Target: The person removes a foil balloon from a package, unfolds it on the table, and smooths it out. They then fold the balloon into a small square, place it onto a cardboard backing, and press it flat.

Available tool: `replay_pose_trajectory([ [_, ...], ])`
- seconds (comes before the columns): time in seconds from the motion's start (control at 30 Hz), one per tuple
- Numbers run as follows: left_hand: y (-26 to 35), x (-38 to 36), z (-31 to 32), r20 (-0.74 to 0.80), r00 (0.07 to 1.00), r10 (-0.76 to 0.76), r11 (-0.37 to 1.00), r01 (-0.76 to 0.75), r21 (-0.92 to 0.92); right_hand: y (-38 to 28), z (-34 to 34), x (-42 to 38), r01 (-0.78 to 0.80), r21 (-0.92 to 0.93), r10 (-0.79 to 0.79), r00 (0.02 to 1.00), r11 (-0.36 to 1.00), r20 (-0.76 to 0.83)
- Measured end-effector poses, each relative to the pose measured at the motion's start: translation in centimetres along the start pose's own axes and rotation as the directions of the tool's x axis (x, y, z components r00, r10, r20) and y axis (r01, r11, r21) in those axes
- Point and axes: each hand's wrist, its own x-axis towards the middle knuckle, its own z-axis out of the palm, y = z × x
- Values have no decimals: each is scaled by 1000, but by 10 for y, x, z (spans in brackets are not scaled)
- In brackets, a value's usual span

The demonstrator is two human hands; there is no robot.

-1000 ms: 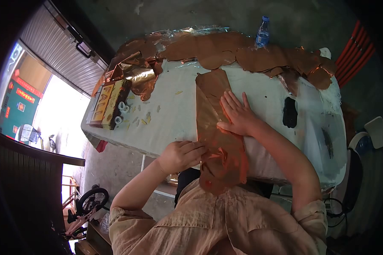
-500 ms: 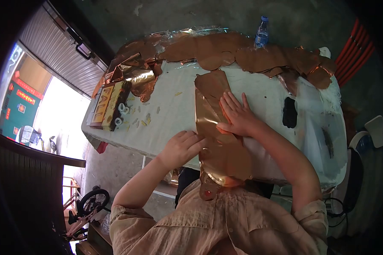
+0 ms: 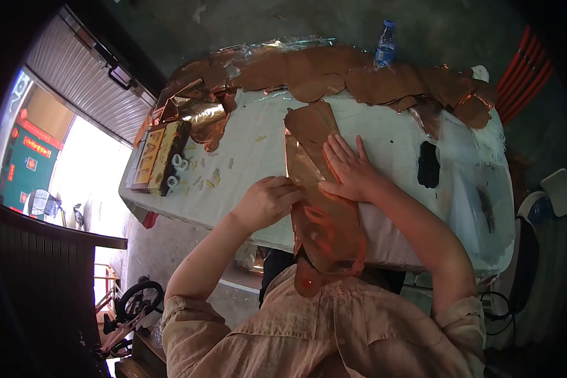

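Note:
A long copper-coloured sheet lies on the pale table in front of me, its near end reaching my shirt. My right hand rests flat on its right edge, fingers spread. At the sheet's left edge, my left hand has its fingers bent together, thumb and fingertips pinching that edge. The lower part of the sheet is wrinkled and shiny between my forearms.
Brown and copper pieces line the table's far edge, beside a water bottle. At the left are a yellow box, white rolls and small scraps. A black object lies right.
My left hand has moved slightly up along the sheet's left edge. The sheet's lower part has changed shape and looks narrower and flatter. My right hand has barely moved.

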Motion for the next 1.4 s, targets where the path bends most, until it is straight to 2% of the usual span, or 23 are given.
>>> replay_pose_trajectory([
  [0.17, 1, 5, 0, 23, 998, 55, 998, -56, 27, -2, -3, 1, -8, 7, 8, 1000, 1000, 14],
  [0.23, 0, 5, 2, 49, 997, 57, 998, -58, 17, -7, -14, 1, -47, -1, 47, 991, 999, 128],
  [0.27, -1, 3, 5, 48, 998, 39, 999, -39, -8, -4, -9, 1, -49, -2, 49, 990, 999, 129],
  [0.33, -2, 2, 8, 43, 999, 27, 999, -26, -29, 4, 0, 2, -5, 226, 20, 998, 974, -62],
  [0.37, -3, 3, 8, 17, 1000, 9, 998, -8, -67, 12, 1, 0, -4, 220, 20, 997, 976, -68],
  [0.43, -4, 2, 9, -13, 1000, -13, 994, 12, -104, 23, -4, -7, 101, 341, 12, 949, 934, -315],
  [0.5, -5, 1, 10, -63, 991, -121, 955, 99, -279, 38, -19, -25, 144, 302, -70, 968, 942, -243],
  [0.53, -5, 0, 10, -71, 989, -127, 954, 103, -281, 40, -25, -33, 183, 273, -141, 976, 944, -165],
  [0.57, -4, 0, 10, -54, 981, -189, 929, 161, -332, 36, -25, -38, 183, 270, -144, 977, 945, -159],
  [0.6, -4, 1, 10, -34, 969, -246, 899, 215, -381, 31, -25, -43, 253, 262, -205, 958, 931, -199],
  [0.67, -4, 2, 10, -48, 966, -254, 895, 216, -390, 24, -25, -44, 415, 239, -341, 892, 878, -297],
  [0.77, -5, 4, 10, -41, 960, -279, 876, 237, -420, 6, -31, -44, 386, 304, -319, 915, 871, -247],
  [0.83, -4, 6, 7, -27, 955, -296, 862, 255, -438, 2, -35, -39, 434, 294, -338, 883, 852, -326],
  [0.9, -1, 10, 2, 54, 900, -433, 770, 400, -498, 7, -33, -32, 377, 482, -278, 923, 791, -266],
  [0.93, -1, 11, 2, 49, 900, -433, 773, 399, -493, 4, -35, -32, 383, 478, -282, 920, 791, -271],
  [1.0, 0, 13, 2, 137, 784, -606, 607, 566, -558, -3, -41, -33, 152, 765, -41, 986, 625, -163],
  [1.03, -11, 10, 15, 243, 730, -639, 479, 624, -617, 7, -29, -26, 159, 762, -46, 985, 628, -168],
  [1.1, -20, 16, 19, 378, 608, -698, 306, 731, -610, 35, 5, -7, -98, 824, 138, 990, 558, 24],
  [1.13, -27, 22, 20, 373, 610, -699, 309, 729, -611, 4, -45, -1, -214, 724, 248, 967, 656, 60],
  [1.17, -35, 26, 23, 435, 584, -686, 279, 762, -584, 9, -41, 6, -213, 723, 248, 967, 657, 60],
  [1.23, -43, 37, 19, 495, 553, -671, 245, 795, -556, 15, -35, 21, -433, 664, 285, 901, 610, 326],
  [1.3, -48, 46, 13, 667, 478, -572, 177, 866, -468, 20, -29, 25, -458, 675, 312, 889, 578, 336],
  [1.4, -53, 46, 16, 654, 481, -584, 155, 857, -492, 24, -25, 32, -495, 608, 305, 867, 621, 394],
])
